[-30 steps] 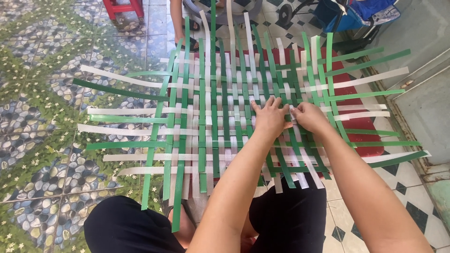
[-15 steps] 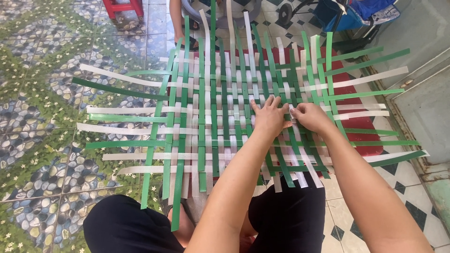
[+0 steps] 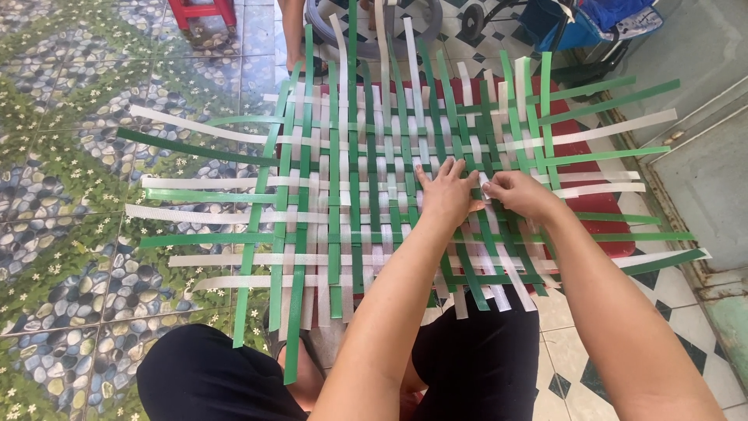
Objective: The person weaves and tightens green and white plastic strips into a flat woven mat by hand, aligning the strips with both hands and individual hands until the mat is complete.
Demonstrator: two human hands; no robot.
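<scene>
Left hand (image 3: 446, 195) lying flat with fingers spread on the woven mat of green and white strips (image 3: 366, 195), beside the right hand (image 3: 520, 193), whose fingertips pinch a white strip (image 3: 485, 187) just at the left hand's edge, mat extending outward beneath both.

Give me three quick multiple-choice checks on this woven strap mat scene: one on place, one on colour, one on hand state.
1. Where do both hands work on the flat woven mat of plastic straps?
A. its right part
B. its far left edge
C. off the mat

2. Which colours are the straps?
A. red and blue
B. green and white
C. black and yellow

3. How is the left hand?
A. clenched in the air
B. resting on a knee
C. fingers spread flat on the weave

Answers: 1 A, both hands lie right of centre; 2 B, only those colours cross; 3 C, while the right hand pinches a strap.
</scene>
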